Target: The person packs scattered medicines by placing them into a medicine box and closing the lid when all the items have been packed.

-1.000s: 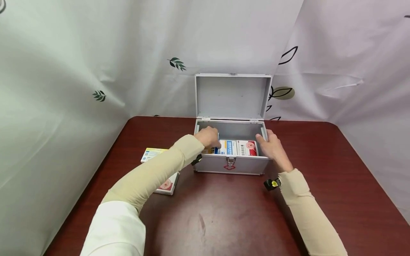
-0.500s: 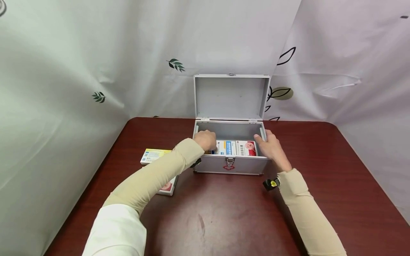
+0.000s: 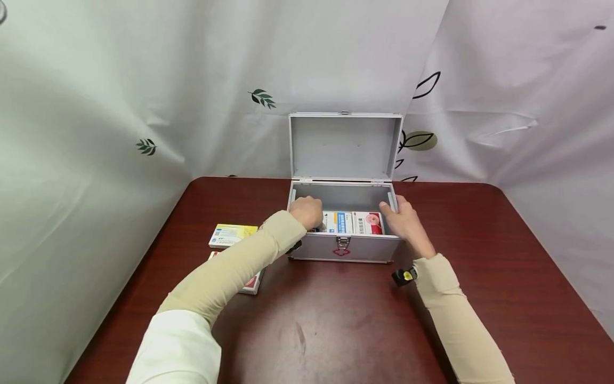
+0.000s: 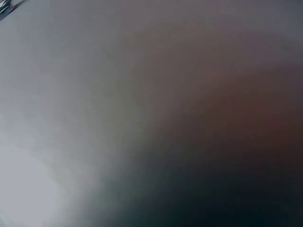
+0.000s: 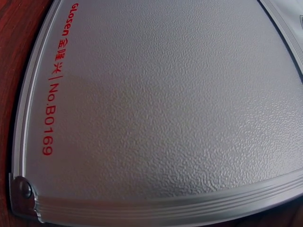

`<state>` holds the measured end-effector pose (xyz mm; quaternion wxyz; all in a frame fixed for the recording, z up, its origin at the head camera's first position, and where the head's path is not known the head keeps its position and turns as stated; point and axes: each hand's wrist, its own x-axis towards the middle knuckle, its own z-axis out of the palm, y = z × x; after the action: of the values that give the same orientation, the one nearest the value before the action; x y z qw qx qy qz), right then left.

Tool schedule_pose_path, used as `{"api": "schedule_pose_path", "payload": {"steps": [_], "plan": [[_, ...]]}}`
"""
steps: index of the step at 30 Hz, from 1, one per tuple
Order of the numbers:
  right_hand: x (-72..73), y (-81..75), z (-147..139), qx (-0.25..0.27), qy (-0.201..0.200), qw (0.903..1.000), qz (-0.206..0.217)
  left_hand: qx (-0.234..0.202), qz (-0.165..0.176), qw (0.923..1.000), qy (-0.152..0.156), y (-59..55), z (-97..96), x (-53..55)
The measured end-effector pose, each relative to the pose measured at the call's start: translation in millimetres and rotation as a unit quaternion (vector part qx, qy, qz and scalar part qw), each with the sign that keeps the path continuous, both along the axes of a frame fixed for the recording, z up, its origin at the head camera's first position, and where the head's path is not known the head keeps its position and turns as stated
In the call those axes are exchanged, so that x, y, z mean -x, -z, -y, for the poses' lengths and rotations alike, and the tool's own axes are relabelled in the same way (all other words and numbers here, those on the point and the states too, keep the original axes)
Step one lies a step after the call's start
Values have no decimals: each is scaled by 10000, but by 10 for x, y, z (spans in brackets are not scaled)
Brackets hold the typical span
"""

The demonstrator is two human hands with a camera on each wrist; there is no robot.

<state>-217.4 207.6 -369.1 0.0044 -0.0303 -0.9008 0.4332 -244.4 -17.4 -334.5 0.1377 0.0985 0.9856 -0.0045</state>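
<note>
A silver aluminium case [image 3: 314,247] with a red cross emblem stands with its lid [image 3: 347,146] up. Inside it, medicine boxes sit in a row, including a white and blue box [image 3: 338,221] and a white and red box [image 3: 366,223]. My left hand [image 3: 307,212] reaches into the case's left end, its fingers pointing down and their tips hidden. My right hand [image 3: 405,221] grips the right wall, thumb inside the rim and fingers outside. In the right wrist view the case's textured side panel [image 5: 165,104] fills the picture. The left wrist view is blurred.
A yellow and white medicine box [image 3: 230,234] lies left of the case on the dark red table [image 3: 307,320]. A red and white box [image 3: 250,285] lies nearer, partly behind my left sleeve. A white curtain [image 3: 216,80] hangs behind.
My left hand has sunk slightly lower and left into the case; the blue edge that stood up beside it is now mostly covered. My right hand keeps its place on the case wall.
</note>
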Motion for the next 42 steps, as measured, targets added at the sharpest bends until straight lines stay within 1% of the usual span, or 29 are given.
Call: {"api": "schedule_pose_path", "payload": {"steps": [5,7,9,11,14,17,19,21,24,25,27,29,32,33,34,35,36,38,39,40,42], "plan": [[-1,-3,-5,93,-7,10000,28,42,150,9999,-3,-47,-17,-8],[-1,-3,-8,98,-11,9999,41,82,280,9996,12,-82,-16,-15],[2,3,-12,95,-10,9999,60,82,484,9988,12,-133,-15,-29],[5,11,-15,77,-4,10000,59,44,701,9975,19,-200,-9,-51],[13,18,-12,84,-8,10000,48,-122,908,9956,179,-336,28,-107],[7,8,3,138,-35,9999,60,-643,1032,9918,401,-489,127,-181],[-4,1,12,154,-54,9998,114,-933,882,9893,699,-580,220,-232],[-13,-3,10,149,-52,9997,186,-1280,663,9850,944,-653,338,-283],[-15,-5,-3,78,-28,9997,236,-1642,127,9770,1353,-716,542,-352],[-12,-6,-9,60,-33,9997,227,-1856,41,9721,1431,-719,621,-370],[-4,-12,-14,39,-47,9998,174,-2221,-106,9617,1603,-695,783,-407],[-3,-17,-11,9,-49,9999,104,-2563,-203,9505,1747,-614,942,-442],[-15,-21,-1,-71,-23,10000,3,-3039,-230,9348,1824,-423,1159,-515],[-20,-20,2,-107,-17,9999,-13,-3150,-236,9310,1827,-353,1223,-542],[-26,-18,5,-106,-11,9999,1,-3216,-235,9289,1818,-288,1287,-574],[-33,-17,9,-116,-27,9999,-2,-3234,-205,9289,1793,-229,1349,-610],[-36,-16,11,-100,-27,9999,22,-3186,-166,9312,1764,-179,1409,-649],[-38,-14,12,-83,-27,10000,34,-2967,-33,9400,1686,-98,1518,-730],[-33,-13,8,-59,-47,9999,80,-2799,57,9463,1614,-63,1570,-771],[-30,-15,6,-63,-58,9999,87,-2583,168,9543,1495,-32,1619,-814],[-20,-15,0,-92,-86,9999,106,-2050,386,9705,1206,17,1704,-900]]}}
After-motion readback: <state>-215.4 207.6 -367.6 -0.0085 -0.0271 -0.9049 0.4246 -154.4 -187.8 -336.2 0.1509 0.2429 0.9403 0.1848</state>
